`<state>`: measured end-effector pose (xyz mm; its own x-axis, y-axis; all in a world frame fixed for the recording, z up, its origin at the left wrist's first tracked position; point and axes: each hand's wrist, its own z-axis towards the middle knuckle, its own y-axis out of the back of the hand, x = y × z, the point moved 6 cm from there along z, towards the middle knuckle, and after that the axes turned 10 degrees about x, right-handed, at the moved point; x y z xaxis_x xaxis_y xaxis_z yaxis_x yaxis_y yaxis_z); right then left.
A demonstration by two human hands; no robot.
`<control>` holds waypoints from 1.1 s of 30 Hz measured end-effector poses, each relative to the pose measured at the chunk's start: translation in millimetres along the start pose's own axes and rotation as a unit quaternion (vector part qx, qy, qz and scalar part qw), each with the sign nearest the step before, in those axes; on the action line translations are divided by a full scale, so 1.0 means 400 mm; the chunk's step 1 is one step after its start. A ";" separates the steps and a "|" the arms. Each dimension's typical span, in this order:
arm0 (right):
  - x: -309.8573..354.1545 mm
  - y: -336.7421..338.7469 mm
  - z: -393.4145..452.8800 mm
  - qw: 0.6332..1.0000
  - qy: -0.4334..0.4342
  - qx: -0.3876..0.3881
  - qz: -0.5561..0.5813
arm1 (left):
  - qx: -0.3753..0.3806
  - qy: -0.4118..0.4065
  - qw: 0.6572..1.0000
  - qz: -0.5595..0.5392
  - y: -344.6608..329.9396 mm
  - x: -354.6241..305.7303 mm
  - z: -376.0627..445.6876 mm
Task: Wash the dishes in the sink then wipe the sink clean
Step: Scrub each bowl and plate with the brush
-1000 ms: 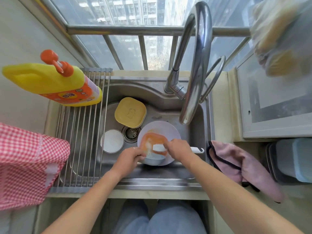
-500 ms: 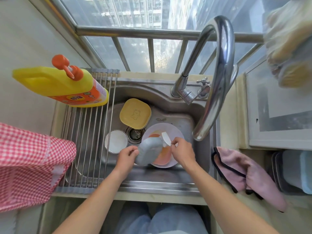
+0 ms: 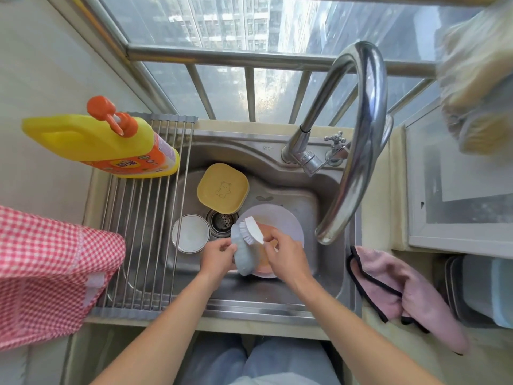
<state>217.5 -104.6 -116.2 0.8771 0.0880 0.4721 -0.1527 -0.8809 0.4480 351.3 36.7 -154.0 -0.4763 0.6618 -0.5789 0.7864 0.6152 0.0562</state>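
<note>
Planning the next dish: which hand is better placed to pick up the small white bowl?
Left. The left hand lies right beside the small white bowl and grips only the grey dish; the right hand holds the white scrubbing brush, farther away.

Grey-blue bowl (image 3: 243, 257) held on edge above the sauce-smeared plate (image 3: 280, 222), white brush (image 3: 254, 230) against its rim.

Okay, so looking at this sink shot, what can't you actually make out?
- Head view: the right hand covers much of the orange patch on the lavender plate, so what it is stays unclear.
- The blue-grey dish gripped by the left hand is tilted edge-on, so its inside is hidden.
- The yellow object at the top right is blurred and cut off by the edge.
- The detergent bottle label is too small to read.
</note>
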 end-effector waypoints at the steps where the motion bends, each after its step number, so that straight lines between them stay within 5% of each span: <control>1: 0.021 -0.007 -0.026 0.999 0.025 -0.012 -0.016 | 0.011 0.008 1.000 -0.012 -0.016 -0.005 0.000; 7: 0.070 -0.050 -0.167 0.986 0.047 0.002 -0.161 | 0.040 0.032 0.997 -0.062 -0.069 -0.017 0.000; 13: 0.078 0.018 -0.074 0.997 -0.006 -0.042 -0.058 | 0.109 -0.010 0.994 -0.027 -0.102 -0.017 -0.003; 19: 0.046 -0.020 -0.186 0.985 0.029 0.027 -0.169 | 0.074 -0.009 0.996 -0.053 -0.122 -0.030 -0.014; 25: 0.052 0.014 -0.088 0.989 0.061 -0.057 -0.119 | 0.072 -0.018 0.994 -0.077 -0.138 0.000 -0.012; 33: 0.021 -0.019 -0.159 0.989 0.069 -0.005 -0.134 | 0.073 -0.001 0.995 -0.069 -0.122 0.001 -0.013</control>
<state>196.9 -67.7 -67.3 0.8166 0.3810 0.4337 0.0716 -0.8123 0.5788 310.8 9.2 -152.7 -0.5840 0.5742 -0.5739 0.7617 0.6320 -0.1428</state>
